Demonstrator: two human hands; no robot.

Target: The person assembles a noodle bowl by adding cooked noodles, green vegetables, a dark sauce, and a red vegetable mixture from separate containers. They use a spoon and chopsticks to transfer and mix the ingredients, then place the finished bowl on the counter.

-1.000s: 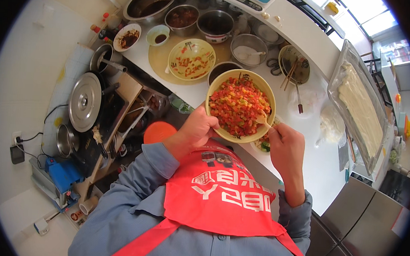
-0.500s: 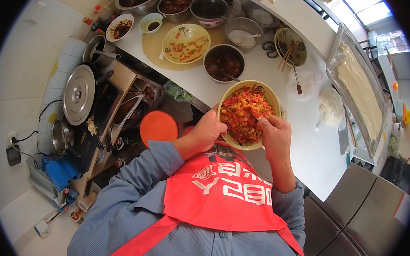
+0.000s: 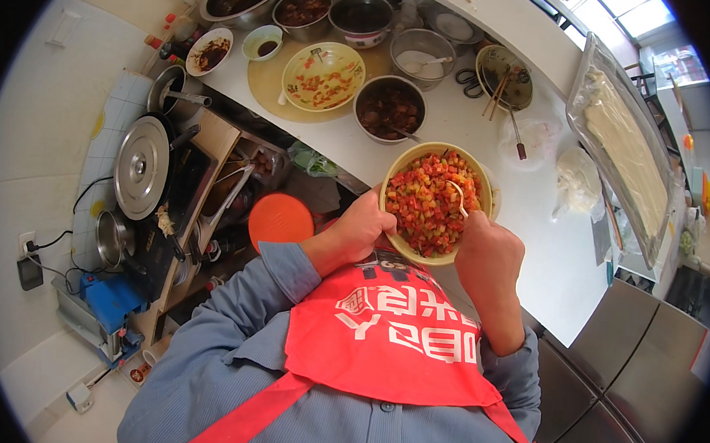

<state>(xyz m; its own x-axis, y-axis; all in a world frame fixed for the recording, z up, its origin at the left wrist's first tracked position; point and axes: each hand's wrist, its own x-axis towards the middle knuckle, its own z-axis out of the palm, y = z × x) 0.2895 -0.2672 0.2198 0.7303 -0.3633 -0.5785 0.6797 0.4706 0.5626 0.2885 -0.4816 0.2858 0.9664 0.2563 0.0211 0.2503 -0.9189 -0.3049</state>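
A yellow bowl (image 3: 392, 239) filled with diced red, orange and green vegetables (image 3: 431, 198) is held over the near edge of the white counter. My left hand (image 3: 360, 226) grips its left rim, the fingers partly hidden under the bowl. In my closed right hand (image 3: 491, 252) is a spoon (image 3: 460, 198), its pale, shiny curved end showing above the vegetables at the bowl's right side. Just beyond stands a steel bowl (image 3: 389, 109) of dark, saucy chunks with a spoon handle over its rim.
Past it sits a yellow bowl (image 3: 346, 59) with vegetable scraps. A steel bowl of white powder (image 3: 422, 59), scissors (image 3: 468, 83) and a bowl with chopsticks (image 3: 504, 71) stand farther back. Covered dough (image 3: 627, 154) lies right; a lidded pan (image 3: 142, 167) and orange lid (image 3: 281, 220) are left.
My right hand has moved right and slightly down, and the spoon's curved end now shows above the vegetables. My left hand keeps its hold on the bowl.
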